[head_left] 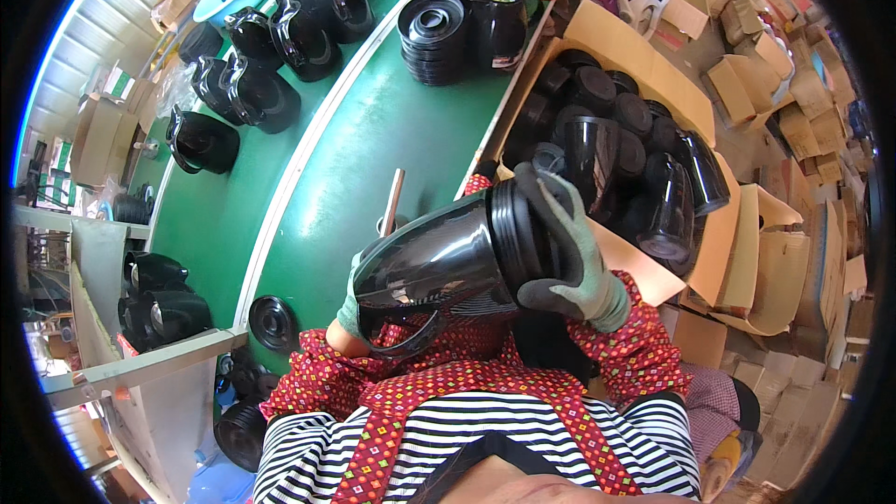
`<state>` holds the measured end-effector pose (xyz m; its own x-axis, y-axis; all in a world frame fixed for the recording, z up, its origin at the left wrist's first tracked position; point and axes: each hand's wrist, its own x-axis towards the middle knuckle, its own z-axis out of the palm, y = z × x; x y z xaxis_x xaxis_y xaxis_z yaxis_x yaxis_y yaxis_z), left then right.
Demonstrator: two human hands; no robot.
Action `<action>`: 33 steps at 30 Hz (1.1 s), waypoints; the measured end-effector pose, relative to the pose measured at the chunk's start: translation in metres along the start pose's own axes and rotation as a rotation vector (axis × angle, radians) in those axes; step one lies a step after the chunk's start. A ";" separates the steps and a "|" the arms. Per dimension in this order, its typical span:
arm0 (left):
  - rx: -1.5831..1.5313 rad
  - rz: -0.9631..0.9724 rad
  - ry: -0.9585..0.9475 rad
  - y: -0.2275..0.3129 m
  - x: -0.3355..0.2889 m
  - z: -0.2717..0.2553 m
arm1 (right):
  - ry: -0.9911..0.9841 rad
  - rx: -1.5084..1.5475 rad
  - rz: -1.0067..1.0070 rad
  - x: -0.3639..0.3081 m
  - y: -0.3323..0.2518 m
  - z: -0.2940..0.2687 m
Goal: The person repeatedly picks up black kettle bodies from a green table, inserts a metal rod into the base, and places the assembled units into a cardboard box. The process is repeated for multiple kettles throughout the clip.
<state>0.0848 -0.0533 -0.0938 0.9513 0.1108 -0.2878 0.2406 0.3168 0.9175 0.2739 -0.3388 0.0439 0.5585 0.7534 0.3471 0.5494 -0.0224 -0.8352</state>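
Note:
A glossy black jug (pixel 434 261) lies tilted across the front of my body, its handle hanging toward me. My left hand (pixel 348 310), in a grey-green glove, supports its left end; most of the fingers are hidden behind the jug. My right hand (pixel 581 257), gloved in green and dark grey, is wrapped round a ribbed black round base (pixel 519 235) at the jug's right end. The base sits against the jug; whether it is fastened there I cannot tell. Behind the jug a metal rod (pixel 393 198) stands up from the green table.
Several black jugs (pixel 203 142) stand along the green table (pixel 345 145). A stack of black discs (pixel 433 37) is at its far side. An open carton (pixel 627 28) full of black parts stands at right. One black disc (pixel 273 322) lies near my left sleeve.

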 end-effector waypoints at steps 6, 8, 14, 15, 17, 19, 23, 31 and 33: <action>0.098 0.107 -0.022 -0.010 -0.005 0.004 | 0.027 -0.003 0.003 -0.023 -0.038 0.009; 0.165 0.169 -0.031 -0.013 -0.006 0.003 | 0.023 0.001 -0.038 -0.030 -0.040 0.011; 0.725 0.633 -0.079 0.027 -0.011 0.024 | 0.107 0.224 -0.018 -0.048 -0.041 0.028; 0.806 0.737 0.004 0.031 -0.009 0.027 | 0.139 0.319 0.023 -0.050 -0.042 0.034; 0.794 0.750 0.064 0.035 -0.009 0.029 | 0.161 0.378 0.056 -0.050 -0.041 0.036; 0.785 0.760 0.110 0.042 -0.008 0.031 | 0.185 0.408 0.059 -0.048 -0.042 0.035; 0.542 0.691 0.205 0.061 -0.010 0.035 | 0.158 0.514 0.071 -0.039 -0.049 0.023; 0.726 0.661 0.213 0.055 -0.011 0.054 | 0.233 0.268 0.144 -0.036 -0.058 0.020; 0.642 0.552 0.093 0.035 -0.011 0.057 | 0.118 -0.101 -0.049 -0.031 -0.076 0.016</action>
<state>0.0935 -0.0972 -0.0426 0.9514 0.1784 0.2509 -0.1635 -0.3979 0.9028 0.2046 -0.3498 0.0900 0.5955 0.6726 0.4394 0.6340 -0.0576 -0.7712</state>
